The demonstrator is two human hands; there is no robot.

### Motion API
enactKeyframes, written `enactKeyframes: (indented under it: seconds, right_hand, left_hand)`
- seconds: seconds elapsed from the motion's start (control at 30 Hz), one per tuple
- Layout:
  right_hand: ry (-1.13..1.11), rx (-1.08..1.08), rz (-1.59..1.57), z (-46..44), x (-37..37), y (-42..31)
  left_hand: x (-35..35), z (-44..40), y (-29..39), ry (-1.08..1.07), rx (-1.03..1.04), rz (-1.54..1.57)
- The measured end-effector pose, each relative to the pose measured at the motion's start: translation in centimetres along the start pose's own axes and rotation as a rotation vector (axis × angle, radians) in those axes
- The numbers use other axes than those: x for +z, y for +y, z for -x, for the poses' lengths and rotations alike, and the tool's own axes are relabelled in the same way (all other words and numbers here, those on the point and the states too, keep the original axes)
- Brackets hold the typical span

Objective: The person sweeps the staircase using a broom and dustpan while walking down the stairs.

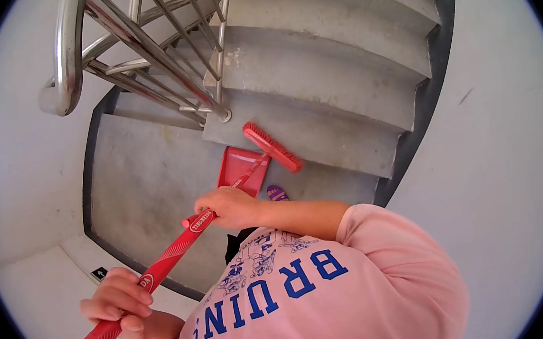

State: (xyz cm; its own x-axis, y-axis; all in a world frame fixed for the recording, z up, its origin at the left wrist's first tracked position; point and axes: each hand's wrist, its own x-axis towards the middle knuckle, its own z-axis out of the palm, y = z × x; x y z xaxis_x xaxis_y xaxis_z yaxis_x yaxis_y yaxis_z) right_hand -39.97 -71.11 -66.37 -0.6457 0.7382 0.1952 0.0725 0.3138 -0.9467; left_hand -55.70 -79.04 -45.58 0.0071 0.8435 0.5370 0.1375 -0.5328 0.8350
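A red broom slants across the middle of the view, its long handle (pixel 175 252) rising toward the lower left. My left hand (pixel 120 305) is closed around the handle near its top end. Farther down, my right hand (pixel 229 207) wraps the same handle; a short red rod end sticks out beside it, possibly the dustpan's handle, but the fingers hide the join. The bristled broom head (pixel 272 147) is by the bottom steps, tilted. Partly behind the broom handle is a red dustpan (pixel 232 166), close to the broom head.
Grey concrete stairs (pixel 314 69) curve up toward the top right. A metal railing (pixel 144 42) stands at the upper left above the landing (pixel 149 174). White walls flank both sides. A foot in a purple sandal (pixel 277 193) shows below the dustpan. A small arrow sign (pixel 99 273) is low on the left wall.
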Motion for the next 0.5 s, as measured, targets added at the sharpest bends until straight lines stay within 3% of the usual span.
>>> enactKeyframes:
  seconds: [0.1, 0.23, 0.33, 0.5]
  right_hand:
    - [-0.023, 0.005, 0.036, 0.4, -1.2, -2.1]
    - [0.011, 0.105, 0.183, 2.4, -3.9, -3.6]
    - [0.065, 0.198, 0.302, 4.3, -5.0, -2.2]
    - [0.183, 0.332, 0.488, 8.1, -4.3, 5.5]
  left_hand:
    - [-0.2, -0.3, 1.3, 0.122, 0.161, -0.003]
    - [-0.6, -0.9, 0.1, 0.080, 0.163, 0.093]
    - [-0.4, -0.6, -2.0, 0.003, 0.031, 0.183]
    - [0.9, 3.3, -7.1, -0.018, -0.476, 0.326]
